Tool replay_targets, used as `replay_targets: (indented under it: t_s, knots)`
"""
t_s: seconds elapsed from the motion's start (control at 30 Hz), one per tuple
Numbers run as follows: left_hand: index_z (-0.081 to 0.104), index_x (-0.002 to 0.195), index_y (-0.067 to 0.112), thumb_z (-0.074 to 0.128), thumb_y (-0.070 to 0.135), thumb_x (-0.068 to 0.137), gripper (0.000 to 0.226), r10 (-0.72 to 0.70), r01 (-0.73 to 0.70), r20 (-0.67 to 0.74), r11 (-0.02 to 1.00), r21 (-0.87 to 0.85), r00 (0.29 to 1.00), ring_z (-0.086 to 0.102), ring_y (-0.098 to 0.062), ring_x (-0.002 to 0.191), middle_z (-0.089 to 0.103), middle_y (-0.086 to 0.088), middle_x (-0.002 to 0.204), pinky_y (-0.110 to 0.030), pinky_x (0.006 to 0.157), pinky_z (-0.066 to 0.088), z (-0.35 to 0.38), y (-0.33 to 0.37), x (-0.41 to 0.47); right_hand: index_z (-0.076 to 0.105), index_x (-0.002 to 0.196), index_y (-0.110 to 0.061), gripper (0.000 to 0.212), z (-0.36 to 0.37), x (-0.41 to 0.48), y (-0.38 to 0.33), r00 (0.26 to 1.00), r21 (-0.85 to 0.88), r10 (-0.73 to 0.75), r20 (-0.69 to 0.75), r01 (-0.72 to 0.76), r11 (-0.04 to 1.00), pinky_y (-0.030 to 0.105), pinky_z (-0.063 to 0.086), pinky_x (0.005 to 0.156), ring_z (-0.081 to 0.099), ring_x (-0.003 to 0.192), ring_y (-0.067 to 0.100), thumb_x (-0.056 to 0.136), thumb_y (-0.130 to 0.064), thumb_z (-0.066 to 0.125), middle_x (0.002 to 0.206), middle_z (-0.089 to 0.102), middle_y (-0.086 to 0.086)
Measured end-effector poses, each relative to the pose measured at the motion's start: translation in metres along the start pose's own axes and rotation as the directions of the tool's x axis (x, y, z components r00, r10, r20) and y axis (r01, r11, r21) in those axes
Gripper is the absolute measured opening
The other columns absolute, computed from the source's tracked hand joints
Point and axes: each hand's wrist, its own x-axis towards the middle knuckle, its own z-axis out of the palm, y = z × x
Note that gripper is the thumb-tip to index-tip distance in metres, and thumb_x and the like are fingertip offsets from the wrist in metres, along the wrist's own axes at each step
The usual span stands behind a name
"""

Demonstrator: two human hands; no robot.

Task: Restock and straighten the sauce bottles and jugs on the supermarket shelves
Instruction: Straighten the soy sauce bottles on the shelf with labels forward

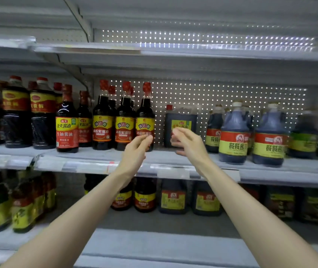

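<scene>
Reaching up to the middle shelf with both bare forearms extended. Landmark: square dark soy sauce jug, red cap, upright toward the back of the shelf. Right hand sits in front of the jug, covering its lower label; grip apart, fingers loosely bent, holding nothing; contact with the jug cannot be told. Left hand is just left of the jug, fingertips over the lower label of the nearest tall soy sauce bottle; grip loose, nothing clamped. Two matching bottles stand further left of the jug. Round handled jugs stand right of it, nearer the shelf edge. Hands slightly blurred.
</scene>
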Motion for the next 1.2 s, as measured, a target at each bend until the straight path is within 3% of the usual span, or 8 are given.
replay_targets:
  t_s: [0.2, 0.33, 0.57, 0.67, 0.87, 1.0, 1.1, 1.2]
  knots:
    - [0.054, 0.130, 0.020, 0.054, 0.039, 0.094, 0.041, -0.045, 0.045, 0.006, 0.994, 0.096, 0.999, 0.055, -0.011, 0.113, 0.059, 0.002, 0.122, -0.030, 0.097, 0.045, 0.037, -0.023, -0.086, 0.060, 0.112, -0.023, 0.020, -0.039, -0.074, 0.040, 0.995, 0.034, 0.077, 0.064, -0.080, 0.996, 0.031, 0.054, 0.081, 0.068, 0.092, 0.016, 0.096, -0.033, 0.055, 0.106, 0.068, 0.002]
    - [0.057, 0.124, 0.020, 0.058, 0.032, 0.094, 0.033, -0.130, 0.130, -0.009, 0.987, 0.095, 0.991, 0.058, -0.008, 0.105, 0.063, 0.003, 0.113, -0.022, 0.083, 0.044, 0.052, -0.054, -0.129, 0.064, 0.099, -0.026, 0.008, -0.050, -0.112, 0.075, 0.986, 0.051, 0.145, 0.078, -0.149, 0.988, 0.026, 0.054, 0.072, 0.069, 0.087, 0.017, 0.096, -0.029, 0.058, 0.096, 0.071, 0.001]
    - [0.054, 0.119, 0.020, 0.063, 0.026, 0.092, 0.030, -0.317, 0.315, 0.023, 0.946, 0.083, 0.948, 0.057, -0.002, 0.094, 0.061, 0.007, 0.102, -0.010, 0.069, 0.046, 0.074, -0.142, -0.186, 0.063, 0.097, -0.027, 0.004, -0.043, -0.174, 0.167, 0.935, 0.013, 0.333, 0.120, -0.337, 0.941, 0.028, 0.053, 0.075, 0.068, 0.083, 0.014, 0.094, -0.028, 0.060, 0.091, 0.070, -0.004]
    - [0.057, 0.112, 0.022, 0.069, 0.032, 0.085, 0.032, -0.396, 0.393, 0.013, 0.914, 0.102, 0.918, 0.059, -0.004, 0.091, 0.064, 0.005, 0.099, -0.010, 0.073, 0.045, 0.077, -0.190, -0.214, 0.063, 0.096, -0.025, 0.003, -0.035, -0.202, 0.218, 0.899, 0.002, 0.422, 0.117, -0.425, 0.905, 0.032, 0.053, 0.077, 0.067, 0.081, 0.016, 0.094, -0.024, 0.061, 0.090, 0.070, -0.001]
    - [0.058, 0.113, 0.018, 0.067, 0.024, 0.089, 0.026, -0.613, 0.607, 0.017, 0.786, 0.117, 0.790, 0.057, -0.003, 0.084, 0.061, 0.005, 0.091, -0.005, 0.067, 0.042, 0.080, -0.307, -0.287, 0.065, 0.099, -0.017, 0.007, -0.006, -0.288, 0.335, 0.777, -0.031, 0.621, 0.105, -0.621, 0.783, 0.026, 0.051, 0.071, 0.065, 0.067, 0.002, 0.094, -0.019, 0.061, 0.083, 0.068, -0.003]
    - [0.057, 0.109, 0.017, 0.066, 0.018, 0.090, 0.021, -0.718, 0.709, 0.052, 0.694, 0.126, 0.694, 0.057, -0.003, 0.085, 0.062, 0.007, 0.090, -0.006, 0.068, 0.042, 0.080, -0.381, -0.342, 0.065, 0.092, -0.019, 0.004, 0.014, -0.349, 0.408, 0.688, -0.034, 0.721, 0.084, -0.721, 0.692, 0.020, 0.049, 0.066, 0.063, 0.071, 0.011, 0.092, -0.015, 0.063, 0.079, 0.067, -0.001]
    - [0.058, 0.108, 0.020, 0.065, 0.021, 0.090, 0.019, -0.776, 0.765, 0.067, 0.630, 0.133, 0.627, 0.059, -0.004, 0.085, 0.064, 0.006, 0.090, -0.018, 0.074, 0.044, 0.077, -0.427, -0.382, 0.064, 0.090, -0.025, 0.006, 0.028, -0.393, 0.453, 0.625, -0.067, 0.776, 0.086, -0.773, 0.630, 0.028, 0.049, 0.075, 0.063, 0.078, 0.017, 0.091, -0.019, 0.065, 0.083, 0.067, -0.002]
    - [0.060, 0.105, 0.024, 0.070, 0.035, 0.084, 0.026, -0.824, 0.812, 0.059, 0.565, 0.146, 0.563, 0.060, 0.000, 0.076, 0.066, 0.009, 0.088, -0.021, 0.069, 0.044, 0.071, -0.473, -0.416, 0.065, 0.087, -0.028, 0.012, 0.047, -0.429, 0.497, 0.594, -0.105, 0.801, 0.070, -0.795, 0.598, 0.033, 0.050, 0.083, 0.065, 0.083, 0.019, 0.090, -0.016, 0.067, 0.085, 0.068, -0.002]
